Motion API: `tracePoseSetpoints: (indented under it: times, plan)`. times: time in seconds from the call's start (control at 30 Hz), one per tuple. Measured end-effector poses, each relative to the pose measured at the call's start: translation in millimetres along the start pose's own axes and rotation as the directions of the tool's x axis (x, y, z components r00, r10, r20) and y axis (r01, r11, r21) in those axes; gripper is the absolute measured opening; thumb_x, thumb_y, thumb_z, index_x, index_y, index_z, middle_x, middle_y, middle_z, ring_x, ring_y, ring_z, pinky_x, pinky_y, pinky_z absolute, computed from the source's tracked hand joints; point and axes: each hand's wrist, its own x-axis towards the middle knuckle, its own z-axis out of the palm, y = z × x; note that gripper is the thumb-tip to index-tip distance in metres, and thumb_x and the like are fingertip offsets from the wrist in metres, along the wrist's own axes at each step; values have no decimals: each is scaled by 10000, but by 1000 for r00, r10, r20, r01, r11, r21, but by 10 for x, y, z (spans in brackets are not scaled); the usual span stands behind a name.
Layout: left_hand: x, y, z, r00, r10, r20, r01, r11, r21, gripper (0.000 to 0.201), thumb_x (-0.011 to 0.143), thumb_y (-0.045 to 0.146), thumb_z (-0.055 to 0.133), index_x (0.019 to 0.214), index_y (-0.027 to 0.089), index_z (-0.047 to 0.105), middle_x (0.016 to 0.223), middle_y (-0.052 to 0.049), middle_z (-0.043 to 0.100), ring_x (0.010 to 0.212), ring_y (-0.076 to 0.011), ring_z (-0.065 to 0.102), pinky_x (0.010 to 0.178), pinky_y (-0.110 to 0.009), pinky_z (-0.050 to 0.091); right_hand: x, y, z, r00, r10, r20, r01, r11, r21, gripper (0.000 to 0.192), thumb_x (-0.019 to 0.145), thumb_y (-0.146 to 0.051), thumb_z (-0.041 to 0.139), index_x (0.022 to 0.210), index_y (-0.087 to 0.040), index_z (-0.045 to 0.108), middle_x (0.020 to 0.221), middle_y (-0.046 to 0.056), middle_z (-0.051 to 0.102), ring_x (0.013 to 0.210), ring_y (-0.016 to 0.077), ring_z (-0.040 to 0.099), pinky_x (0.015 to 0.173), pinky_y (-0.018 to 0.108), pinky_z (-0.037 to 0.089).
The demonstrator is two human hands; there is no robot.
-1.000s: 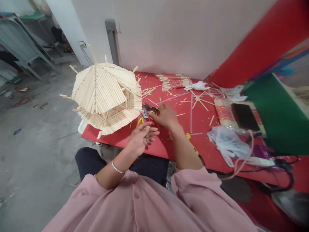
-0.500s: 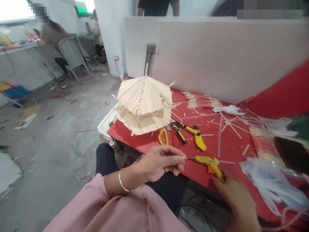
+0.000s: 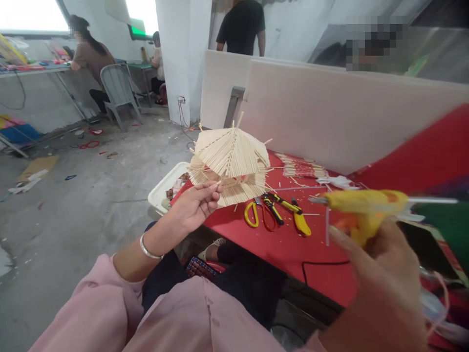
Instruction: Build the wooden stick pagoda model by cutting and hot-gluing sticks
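"So, how's the grip?"

"Right hand (image 3: 388, 266) wraps the glue gun (image 3: 366, 201); left hand (image 3: 194, 208) pinches nearly closed, seemingly on a small stick (image 3: 220, 183), by the stick hut (image 3: 231, 151) on the red table (image 3: 256, 252). Can't tell if they touch."

"Tips?"

"Probably steady that pinch, nozzle off the fingers."

- My dusty-pink shirt (image 3: 176, 318) is loose, with soft creases across the front.
- Small round buttons (image 3: 216, 322) in a matching pink run down its placket (image 3: 209, 305).
- My left sleeve (image 3: 98, 293) is wide and rumpled, ending on the forearm; of my right sleeve (image 3: 315, 342) only a pink sliver shows.
- I wear a slim, rounded silver-coloured bangle (image 3: 147, 250) above my bare left hand (image 3: 194, 208).
- My trousers (image 3: 252, 288) are dark navy and plain.
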Motion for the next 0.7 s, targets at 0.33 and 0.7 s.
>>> tracePoseSetpoints:
  times: [0.33,0.7]
  plan:
    - [122,9,-112,994,-105,26,105,994,-12,139,873,13,657,752,77,683,710,-62,685,575,-65,641,439,-97,446,328,-775,625,911,-405,-78,375,892,-252,485,624,-668,700,770,-266,473,543,-84,467,505,136,490,556,294,372]
    - [196,9,-126,994,-101,-36,103,994,40,183,834,-49,682,901,118,715,752,-51,716,632,-103,704,471,-122,486,508,-800,789,613,-788,55,653,467,-596,395,863,-524,562,1033,-192,691,810,74,712,713,190,611,557,299,204]
